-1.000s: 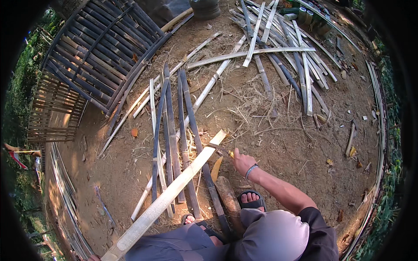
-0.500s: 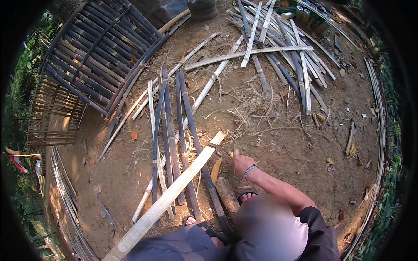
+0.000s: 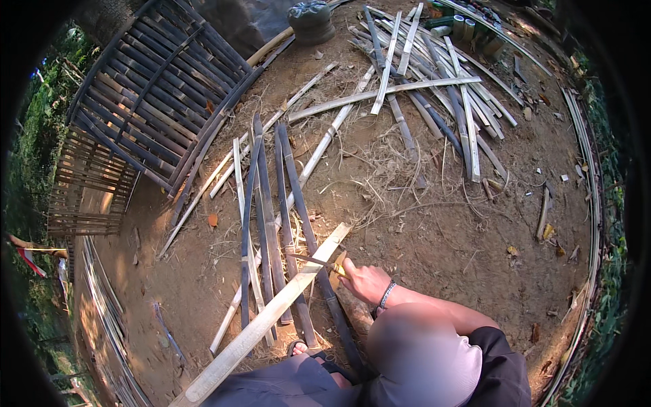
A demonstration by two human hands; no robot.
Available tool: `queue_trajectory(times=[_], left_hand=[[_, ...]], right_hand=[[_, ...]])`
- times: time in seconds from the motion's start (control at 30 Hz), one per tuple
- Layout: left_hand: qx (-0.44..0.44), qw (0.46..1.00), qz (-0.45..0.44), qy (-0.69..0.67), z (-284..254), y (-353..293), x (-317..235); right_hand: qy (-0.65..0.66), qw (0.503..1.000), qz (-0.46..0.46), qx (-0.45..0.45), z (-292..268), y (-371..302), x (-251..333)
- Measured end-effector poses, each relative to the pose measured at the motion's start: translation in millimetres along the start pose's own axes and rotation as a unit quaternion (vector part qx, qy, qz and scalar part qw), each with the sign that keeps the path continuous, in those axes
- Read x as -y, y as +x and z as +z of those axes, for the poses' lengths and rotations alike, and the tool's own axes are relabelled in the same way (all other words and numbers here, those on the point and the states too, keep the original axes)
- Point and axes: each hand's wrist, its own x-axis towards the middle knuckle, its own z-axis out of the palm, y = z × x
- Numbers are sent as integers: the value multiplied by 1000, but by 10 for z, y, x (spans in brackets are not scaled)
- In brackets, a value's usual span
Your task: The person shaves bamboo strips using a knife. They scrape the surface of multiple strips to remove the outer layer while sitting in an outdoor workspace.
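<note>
My right hand (image 3: 367, 282) is closed around the yellow handle of a knife (image 3: 306, 258). The dark blade lies across a long pale split-bamboo strip (image 3: 261, 319), a little short of its far end. This strip slants from the lower left up to the middle, above several dark bamboo slats (image 3: 272, 251) on the ground. My left hand is out of sight, and so is the strip's near end. A short log (image 3: 355, 308) lies partly hidden below my right hand.
A dark bamboo slatted frame (image 3: 159, 88) stands at the upper left, with a lighter lattice panel (image 3: 91, 186) beside it. A heap of bamboo strips (image 3: 434, 88) lies at the upper right. Fibre shavings (image 3: 380, 169) cover the soil, and long poles (image 3: 108, 319) run along the left.
My right hand has moved toward me and to the left. The knife blade now crosses the strip farther from its far end and reaches past the strip's left edge.
</note>
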Motion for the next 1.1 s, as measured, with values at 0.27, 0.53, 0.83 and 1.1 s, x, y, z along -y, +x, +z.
queue_trajectory(times=[0.27, 0.53, 0.83, 1.1], left_hand=[[-107, 967, 216, 76, 362, 245, 338], [105, 972, 168, 127, 348, 474, 776], [1, 962, 180, 203, 369, 550, 829], [28, 967, 180, 177, 479, 515, 852]], right_hand=[[12, 999, 45, -28, 301, -107, -249], [-46, 997, 48, -41, 111, 145, -153], [-55, 995, 76, -35, 174, 162, -446], [-93, 991, 95, -21, 154, 234, -591]])
